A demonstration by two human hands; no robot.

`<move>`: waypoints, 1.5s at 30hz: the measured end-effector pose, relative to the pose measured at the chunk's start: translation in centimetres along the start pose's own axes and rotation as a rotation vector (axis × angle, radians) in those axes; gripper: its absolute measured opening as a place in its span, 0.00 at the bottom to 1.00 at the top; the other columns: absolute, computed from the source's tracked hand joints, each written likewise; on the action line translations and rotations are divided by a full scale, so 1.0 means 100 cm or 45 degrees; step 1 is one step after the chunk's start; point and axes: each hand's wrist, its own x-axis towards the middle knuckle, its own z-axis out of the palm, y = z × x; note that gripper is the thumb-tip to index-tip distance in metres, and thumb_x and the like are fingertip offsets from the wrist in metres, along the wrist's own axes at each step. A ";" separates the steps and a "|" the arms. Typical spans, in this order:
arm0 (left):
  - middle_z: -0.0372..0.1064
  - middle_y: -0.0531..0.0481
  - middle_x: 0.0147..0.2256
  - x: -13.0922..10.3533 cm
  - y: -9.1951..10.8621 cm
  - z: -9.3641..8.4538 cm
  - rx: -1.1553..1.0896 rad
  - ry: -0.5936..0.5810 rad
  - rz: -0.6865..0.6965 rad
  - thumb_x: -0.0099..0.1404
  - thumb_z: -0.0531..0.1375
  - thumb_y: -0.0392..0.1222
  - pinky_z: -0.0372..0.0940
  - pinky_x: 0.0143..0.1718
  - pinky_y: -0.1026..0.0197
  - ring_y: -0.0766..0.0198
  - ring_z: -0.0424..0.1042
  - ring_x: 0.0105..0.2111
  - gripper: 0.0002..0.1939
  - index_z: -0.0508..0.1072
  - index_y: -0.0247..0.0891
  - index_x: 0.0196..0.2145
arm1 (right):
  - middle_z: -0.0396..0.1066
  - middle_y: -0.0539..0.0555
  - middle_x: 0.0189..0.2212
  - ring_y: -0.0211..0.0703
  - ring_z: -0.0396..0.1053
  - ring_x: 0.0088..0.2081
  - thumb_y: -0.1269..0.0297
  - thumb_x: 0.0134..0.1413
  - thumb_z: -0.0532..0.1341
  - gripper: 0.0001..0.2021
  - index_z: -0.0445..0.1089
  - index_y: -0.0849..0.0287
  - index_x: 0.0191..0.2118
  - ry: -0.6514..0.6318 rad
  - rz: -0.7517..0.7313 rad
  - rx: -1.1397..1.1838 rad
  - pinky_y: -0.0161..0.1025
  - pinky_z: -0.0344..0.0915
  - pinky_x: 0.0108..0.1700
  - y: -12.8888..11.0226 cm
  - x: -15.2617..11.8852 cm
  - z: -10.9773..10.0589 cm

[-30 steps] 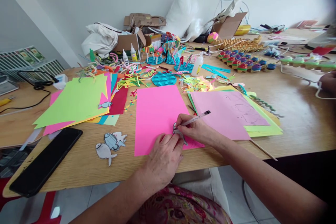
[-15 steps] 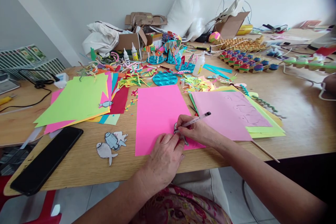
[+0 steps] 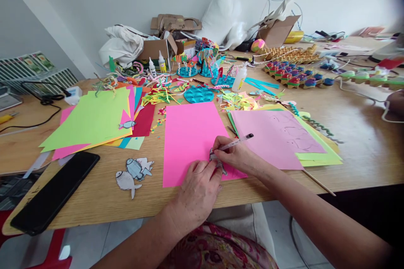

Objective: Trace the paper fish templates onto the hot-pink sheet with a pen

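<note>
A bright pink sheet of paper (image 3: 192, 130) lies before me on the wooden table. On its lower right part rests a small grey paper fish cut-out (image 3: 223, 168), mostly covered by my hands. My left hand (image 3: 200, 189) lies on the sheet, its fingertips pressing at the cut-out's edge. In my right hand (image 3: 233, 155) is a pen (image 3: 235, 143), gripped with its tip down beside the cut-out; the fingers hide the tip. To the left lie a grey fish cut-out (image 3: 125, 180), a blue one (image 3: 134, 169) and a white one (image 3: 145, 164), overlapping.
A black phone (image 3: 57, 191) lies at the left edge. Green sheets (image 3: 91, 113) are stacked behind it, with a small fish cut-out (image 3: 127, 124) on top. Right of my hands is a pale pink sheet with drawings (image 3: 265, 134). Glue bottles (image 3: 240, 77) and paper scraps (image 3: 243, 101) stand behind.
The right hand and the pen have shifted very slightly at the fish cut-out. The left hand stays in place, and everything else lies as before.
</note>
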 end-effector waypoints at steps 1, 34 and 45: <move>0.62 0.46 0.47 0.000 0.000 0.000 0.004 0.004 0.000 0.64 0.54 0.39 0.60 0.47 0.53 0.57 0.60 0.45 0.16 0.63 0.36 0.49 | 0.60 0.45 0.19 0.33 0.59 0.22 0.73 0.43 0.53 0.03 0.59 0.59 0.25 0.017 -0.004 -0.003 0.32 0.56 0.23 0.000 0.001 0.000; 0.63 0.48 0.42 0.016 -0.009 -0.002 0.088 -0.013 0.060 0.66 0.49 0.35 0.62 0.37 0.56 0.59 0.62 0.39 0.08 0.66 0.38 0.40 | 0.60 0.45 0.19 0.34 0.58 0.23 0.73 0.40 0.53 0.03 0.60 0.58 0.24 0.164 -0.029 -0.096 0.32 0.55 0.24 0.005 0.012 -0.004; 0.64 0.49 0.40 0.018 -0.010 -0.002 0.064 -0.013 0.055 0.66 0.50 0.35 0.62 0.38 0.55 0.59 0.61 0.38 0.06 0.66 0.38 0.37 | 0.60 0.46 0.19 0.34 0.59 0.23 0.73 0.41 0.53 0.03 0.60 0.58 0.23 0.188 -0.030 -0.118 0.33 0.55 0.24 0.005 0.012 -0.004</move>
